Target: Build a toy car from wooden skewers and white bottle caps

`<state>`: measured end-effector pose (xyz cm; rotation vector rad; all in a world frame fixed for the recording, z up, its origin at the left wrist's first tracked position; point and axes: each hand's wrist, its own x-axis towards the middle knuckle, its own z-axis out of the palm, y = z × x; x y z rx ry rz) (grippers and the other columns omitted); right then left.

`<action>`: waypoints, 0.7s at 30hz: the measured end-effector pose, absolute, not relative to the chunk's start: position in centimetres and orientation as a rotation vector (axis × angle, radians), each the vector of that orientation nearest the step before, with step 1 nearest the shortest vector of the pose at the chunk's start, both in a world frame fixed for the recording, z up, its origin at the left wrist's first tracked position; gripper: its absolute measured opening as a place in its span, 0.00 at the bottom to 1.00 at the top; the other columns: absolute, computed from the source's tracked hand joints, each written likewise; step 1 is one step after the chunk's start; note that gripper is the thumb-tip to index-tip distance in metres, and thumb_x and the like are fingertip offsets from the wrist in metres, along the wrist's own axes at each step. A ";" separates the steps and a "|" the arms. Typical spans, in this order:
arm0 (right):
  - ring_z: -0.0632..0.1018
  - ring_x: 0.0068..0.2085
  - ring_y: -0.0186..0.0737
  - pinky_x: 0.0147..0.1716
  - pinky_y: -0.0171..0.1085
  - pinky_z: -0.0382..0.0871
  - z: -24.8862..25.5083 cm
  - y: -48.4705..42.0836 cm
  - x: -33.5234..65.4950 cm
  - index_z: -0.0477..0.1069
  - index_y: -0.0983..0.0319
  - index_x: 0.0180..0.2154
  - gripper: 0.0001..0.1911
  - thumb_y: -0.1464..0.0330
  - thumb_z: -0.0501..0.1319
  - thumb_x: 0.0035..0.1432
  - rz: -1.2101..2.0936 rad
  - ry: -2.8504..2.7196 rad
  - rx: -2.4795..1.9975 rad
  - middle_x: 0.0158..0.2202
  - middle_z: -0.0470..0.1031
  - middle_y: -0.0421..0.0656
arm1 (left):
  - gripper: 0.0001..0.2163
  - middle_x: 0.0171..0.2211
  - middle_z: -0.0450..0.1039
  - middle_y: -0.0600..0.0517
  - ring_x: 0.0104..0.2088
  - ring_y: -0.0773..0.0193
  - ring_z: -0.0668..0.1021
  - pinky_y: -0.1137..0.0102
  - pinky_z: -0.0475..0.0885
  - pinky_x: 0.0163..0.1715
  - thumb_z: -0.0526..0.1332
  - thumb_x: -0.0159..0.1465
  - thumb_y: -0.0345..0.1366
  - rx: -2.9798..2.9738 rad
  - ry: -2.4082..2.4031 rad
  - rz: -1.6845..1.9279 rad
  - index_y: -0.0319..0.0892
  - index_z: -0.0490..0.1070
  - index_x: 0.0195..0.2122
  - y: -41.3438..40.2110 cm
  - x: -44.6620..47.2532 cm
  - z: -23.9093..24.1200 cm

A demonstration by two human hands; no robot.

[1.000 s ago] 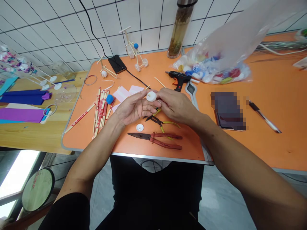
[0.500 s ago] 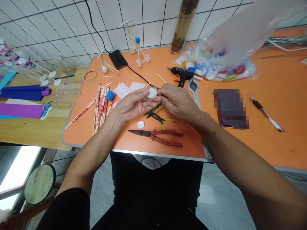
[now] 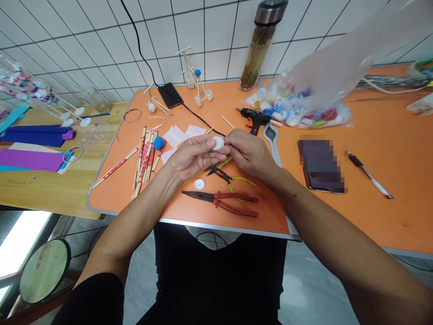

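Note:
A small white round plastic cap (image 3: pixel 218 143) is pinched between the thumb and fingers of my left hand (image 3: pixel 194 155), palm turned up. At the cap's right edge, the fingers of my right hand (image 3: pixel 250 151) are pressed together; what they grip is hidden. Below my hands lies a second white plastic disc (image 3: pixel 199 184) on the orange table (image 3: pixel 270 212). Yellow-handled pliers (image 3: pixel 225 175) lie partly under my right hand. Nearer the table's front edge are red-handled long-nose pliers (image 3: pixel 216 198).
Left of my hands are several chopsticks in red-printed paper (image 3: pixel 145 158), a blue cap (image 3: pixel 158 143) and pale paper squares (image 3: pixel 175 135). Farther back are small stick models (image 3: pixel 199 88), a black glue gun (image 3: pixel 255 117), a tea bottle (image 3: pixel 259 54) and a bag of caps (image 3: pixel 304 108). A phone (image 3: pixel 321 167) and pen (image 3: pixel 370 174) lie right.
The camera view has tilted up slightly, so the table sits lower and the bottle's lid shows. My hands keep nearly the same pose around the white cap.

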<state>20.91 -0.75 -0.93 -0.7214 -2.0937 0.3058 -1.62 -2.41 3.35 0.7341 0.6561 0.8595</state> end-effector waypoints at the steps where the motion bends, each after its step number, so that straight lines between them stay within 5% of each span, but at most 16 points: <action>1: 0.78 0.40 0.46 0.41 0.44 0.69 -1.0 -0.7 21.0 0.76 0.55 0.44 0.15 0.58 0.56 0.84 0.302 -2.091 -0.722 0.39 0.78 0.45 | 0.06 0.41 0.91 0.39 0.35 0.59 0.92 0.74 0.87 0.37 0.74 0.71 0.30 0.733 0.652 0.854 0.33 0.86 0.46 -2.4 -1.7 3.4; 7: 0.78 0.41 0.48 0.42 0.46 0.70 -0.8 -0.7 21.3 0.78 0.55 0.46 0.14 0.58 0.57 0.83 0.304 -2.093 -0.723 0.39 0.79 0.46 | 0.11 0.43 0.91 0.36 0.38 0.54 0.93 0.69 0.88 0.40 0.69 0.76 0.37 0.705 0.634 0.814 0.33 0.84 0.49 -2.4 -1.8 3.8; 21: 0.79 0.42 0.47 0.42 0.45 0.71 -0.4 -1.0 21.0 0.78 0.55 0.47 0.14 0.59 0.57 0.83 0.286 -2.091 -0.734 0.40 0.80 0.46 | 0.06 0.40 0.91 0.40 0.35 0.59 0.92 0.76 0.85 0.35 0.71 0.71 0.27 0.632 0.610 0.857 0.33 0.85 0.47 -2.4 -1.5 3.1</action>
